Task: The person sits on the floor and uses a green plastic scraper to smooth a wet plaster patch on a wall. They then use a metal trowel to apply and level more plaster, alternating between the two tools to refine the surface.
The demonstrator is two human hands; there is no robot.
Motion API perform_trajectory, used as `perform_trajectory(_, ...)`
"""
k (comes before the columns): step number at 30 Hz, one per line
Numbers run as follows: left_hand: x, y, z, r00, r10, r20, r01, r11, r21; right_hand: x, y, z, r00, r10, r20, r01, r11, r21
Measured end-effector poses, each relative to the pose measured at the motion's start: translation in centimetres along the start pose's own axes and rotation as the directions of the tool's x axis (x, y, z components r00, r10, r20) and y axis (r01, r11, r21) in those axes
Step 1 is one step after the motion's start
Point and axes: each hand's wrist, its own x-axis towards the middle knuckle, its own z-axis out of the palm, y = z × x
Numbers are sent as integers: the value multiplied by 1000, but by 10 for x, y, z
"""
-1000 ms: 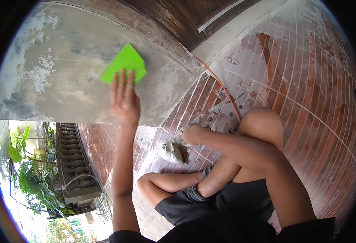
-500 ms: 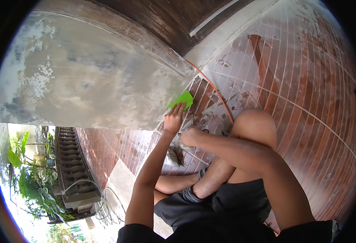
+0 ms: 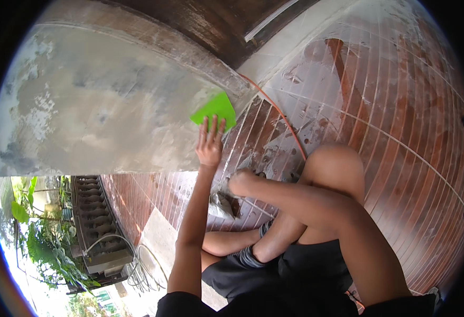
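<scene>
My left hand grips a flat green scraper, fingers over its face, against the mottled plastered wall near its right edge. My right hand is closed low by the floor; what it may hold is hidden or too small to make out. Beside it lies a pale crumpled bag on the red tiled floor, which is smeared with white residue.
An orange cable runs from the wall's corner across the tiles. Dark wood is at the top. At the lower left are a balustrade, plants and coiled hose. My crossed bare legs occupy the bottom middle.
My left hand swept the scraper down and right to the wall's edge, then moved it back up and slightly left. My right hand has shifted a little left and down.
</scene>
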Motion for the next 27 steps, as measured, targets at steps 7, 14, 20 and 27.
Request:
perform_trajectory(7,-43,53,60,943,-203,265,277,917,-286,3,2,22,995,96,8,-96,994,57)
perform_trajectory(14,-27,38,19,942,-260,212,331,819,-469,-1,18,1,978,87,187,-104,991,84)
perform_trajectory(20,-20,11,-57,941,-337,-26,301,869,-392,-7,28,-39,992,99,80,-113,975,190)
perform_trajectory(27,-54,7,-80,942,-334,21,331,921,-205,1,42,-41,962,191,-197,232,-184,955)
